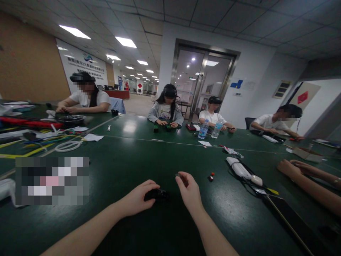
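Note:
My left hand (140,198) is wrapped round one end of a small black object (160,194) that rests on the dark green table (112,234); its kind is hard to make out. Just to the right, my right hand (190,190) is raised a little, thumb and forefinger pinched on a tiny greyish piece (177,175) too small to name. That piece is apart from the black object. A small red, white and black item (211,177) lies on the table to the right of my right hand.
A white power strip (238,168) with black cables lies to the right, near a co-worker's arms (295,170). Two water bottles (204,129) stand at the far side, where several people sit. Coiled white tubing (68,146) and wires lie at the left.

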Tool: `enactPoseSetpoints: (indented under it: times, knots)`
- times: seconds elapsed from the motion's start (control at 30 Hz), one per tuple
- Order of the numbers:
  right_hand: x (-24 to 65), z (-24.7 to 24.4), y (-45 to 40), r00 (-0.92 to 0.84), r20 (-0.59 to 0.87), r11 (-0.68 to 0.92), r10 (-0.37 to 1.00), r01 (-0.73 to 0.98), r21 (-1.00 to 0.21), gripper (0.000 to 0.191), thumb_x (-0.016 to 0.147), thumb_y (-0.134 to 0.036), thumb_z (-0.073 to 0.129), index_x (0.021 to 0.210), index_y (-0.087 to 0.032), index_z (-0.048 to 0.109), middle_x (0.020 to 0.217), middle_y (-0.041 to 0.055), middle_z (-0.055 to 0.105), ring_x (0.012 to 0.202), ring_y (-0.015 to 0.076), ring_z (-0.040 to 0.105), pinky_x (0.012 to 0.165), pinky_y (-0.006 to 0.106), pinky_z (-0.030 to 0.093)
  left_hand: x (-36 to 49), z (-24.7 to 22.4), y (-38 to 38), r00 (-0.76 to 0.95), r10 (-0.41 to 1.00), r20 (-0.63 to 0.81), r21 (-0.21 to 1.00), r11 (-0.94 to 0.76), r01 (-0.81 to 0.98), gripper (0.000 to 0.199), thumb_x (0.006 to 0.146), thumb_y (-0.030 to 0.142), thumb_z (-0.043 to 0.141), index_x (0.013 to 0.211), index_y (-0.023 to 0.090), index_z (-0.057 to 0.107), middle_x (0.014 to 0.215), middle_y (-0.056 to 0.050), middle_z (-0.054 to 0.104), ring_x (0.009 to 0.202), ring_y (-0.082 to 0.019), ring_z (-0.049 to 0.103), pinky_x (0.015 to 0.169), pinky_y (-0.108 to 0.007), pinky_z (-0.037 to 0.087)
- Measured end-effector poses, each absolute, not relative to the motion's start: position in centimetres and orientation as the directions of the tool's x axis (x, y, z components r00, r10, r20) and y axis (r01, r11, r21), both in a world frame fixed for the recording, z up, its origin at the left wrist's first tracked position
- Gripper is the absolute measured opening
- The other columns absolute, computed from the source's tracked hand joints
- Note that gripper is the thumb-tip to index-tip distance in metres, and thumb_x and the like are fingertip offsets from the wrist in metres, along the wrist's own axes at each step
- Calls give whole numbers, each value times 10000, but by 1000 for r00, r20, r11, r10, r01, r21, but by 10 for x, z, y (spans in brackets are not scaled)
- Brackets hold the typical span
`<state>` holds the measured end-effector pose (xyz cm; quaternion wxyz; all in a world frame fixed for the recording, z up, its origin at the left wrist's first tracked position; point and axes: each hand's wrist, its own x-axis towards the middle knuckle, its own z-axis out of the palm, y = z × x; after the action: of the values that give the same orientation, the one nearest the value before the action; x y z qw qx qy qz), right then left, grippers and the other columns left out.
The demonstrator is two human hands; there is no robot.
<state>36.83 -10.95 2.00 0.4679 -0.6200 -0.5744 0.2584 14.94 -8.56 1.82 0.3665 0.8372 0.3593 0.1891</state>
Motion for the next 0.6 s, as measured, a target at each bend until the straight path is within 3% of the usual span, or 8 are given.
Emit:
enactPoseSetpoints:
  times: [0.13, 0.33, 0.6]
  knots:
    - [353, 29, -121, -32, 262, 233, 965, 567, -790, 236, 781, -294, 524, 1003, -245, 588, 936, 20, 600, 831, 179, 556, 729, 307, 457, 150, 19, -86, 676, 734, 58, 751, -479, 455, 398, 750, 239, 523, 1148, 251, 519, 1153, -28, 493, 1021, -172, 503, 917, -316, 407]
    - [343, 28, -125, -247, 154, 280, 957, 640, -715, 178, 763, -248, 559, 928, -270, 624, 907, 0, 591, 858, 170, 535, 751, 292, 427, 151, 21, -86, 688, 723, 66, 758, -485, 437, 354, 752, 239, 528, 1106, 244, 545, 1121, -23, 507, 1000, -170, 510, 882, -304, 421]
    - [343, 24, -125, -311, 91, 287, 946, 673, -682, 184, 776, -255, 562, 952, -246, 616, 946, -3, 570, 911, 152, 512, 785, 268, 407, 152, 16, -85, 681, 726, 93, 741, -507, 440, 350, 758, 243, 532, 1107, 245, 542, 1107, -18, 512, 986, -163, 515, 878, -302, 419]
